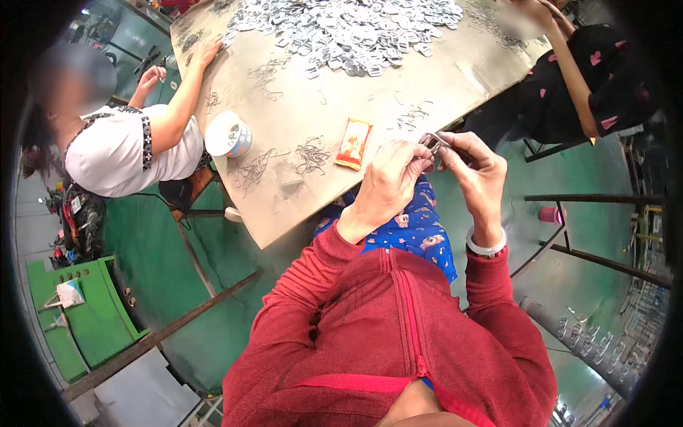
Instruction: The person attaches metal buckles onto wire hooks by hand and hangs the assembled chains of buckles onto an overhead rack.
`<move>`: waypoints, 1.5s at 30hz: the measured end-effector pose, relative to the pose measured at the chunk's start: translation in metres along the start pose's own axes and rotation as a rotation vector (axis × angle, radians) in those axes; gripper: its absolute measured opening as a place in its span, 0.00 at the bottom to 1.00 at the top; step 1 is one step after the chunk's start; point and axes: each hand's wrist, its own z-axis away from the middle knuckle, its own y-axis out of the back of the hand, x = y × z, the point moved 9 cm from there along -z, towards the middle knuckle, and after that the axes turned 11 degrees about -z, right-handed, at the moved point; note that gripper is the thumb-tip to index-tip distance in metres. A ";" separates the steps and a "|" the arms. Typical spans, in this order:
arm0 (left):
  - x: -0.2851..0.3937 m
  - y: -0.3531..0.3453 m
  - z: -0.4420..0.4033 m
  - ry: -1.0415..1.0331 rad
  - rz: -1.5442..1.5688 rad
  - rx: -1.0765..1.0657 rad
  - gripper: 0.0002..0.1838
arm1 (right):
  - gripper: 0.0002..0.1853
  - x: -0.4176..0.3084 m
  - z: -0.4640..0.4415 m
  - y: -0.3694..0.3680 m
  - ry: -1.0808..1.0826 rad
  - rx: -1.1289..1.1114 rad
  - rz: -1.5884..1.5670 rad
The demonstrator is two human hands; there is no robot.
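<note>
Just past the table's near edge, my left hand and my right hand meet at the fingertips, both closed in a pinch. Between them is a small dark metal buckle-like piece, partly covered by my fingers. A red and orange snack packet lies on the table to the left of my left hand. Thin bent wire pieces lie scattered just beyond my hands. More wire pieces are heaped left of the packet. At the back spreads a large pile of flat grey metal pieces.
A white tub stands at the table's left edge. A co-worker in a white top reaches onto the table at left; another in dark patterned clothes sits at right. Metal bars and a pink bucket are at right.
</note>
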 end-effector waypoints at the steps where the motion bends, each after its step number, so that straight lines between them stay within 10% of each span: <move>1: 0.004 0.000 0.000 -0.014 -0.021 -0.003 0.03 | 0.10 -0.002 0.004 0.001 0.018 0.004 0.008; 15: -0.038 0.025 -0.002 -0.050 -0.204 -0.010 0.13 | 0.08 0.030 0.007 -0.001 -0.136 0.030 -0.154; 22: -0.250 0.071 -0.068 0.149 -0.404 -0.219 0.15 | 0.08 0.037 0.004 -0.002 -0.213 -0.115 -0.161; 23: -0.252 0.068 -0.073 -0.110 -0.597 -0.214 0.13 | 0.10 0.038 0.003 -0.003 -0.239 -0.091 -0.217; 26: -0.224 0.064 -0.078 -0.101 -0.894 -0.469 0.13 | 0.13 0.038 -0.002 0.004 -0.317 -0.055 -0.249; 32: -0.215 0.062 -0.066 -0.095 -0.970 -0.276 0.08 | 0.10 0.033 0.002 0.014 -0.259 0.035 -0.143; 36: -0.155 0.055 -0.067 -0.111 -0.561 0.029 0.07 | 0.08 0.026 0.005 0.023 -0.166 0.090 -0.149; 40: -0.055 0.028 -0.049 0.316 0.132 -0.092 0.07 | 0.07 0.021 0.012 0.022 -0.171 0.141 -0.143; 45: 0.035 0.016 -0.031 -0.040 0.063 -0.082 0.05 | 0.07 0.013 0.019 0.019 -0.102 0.237 -0.172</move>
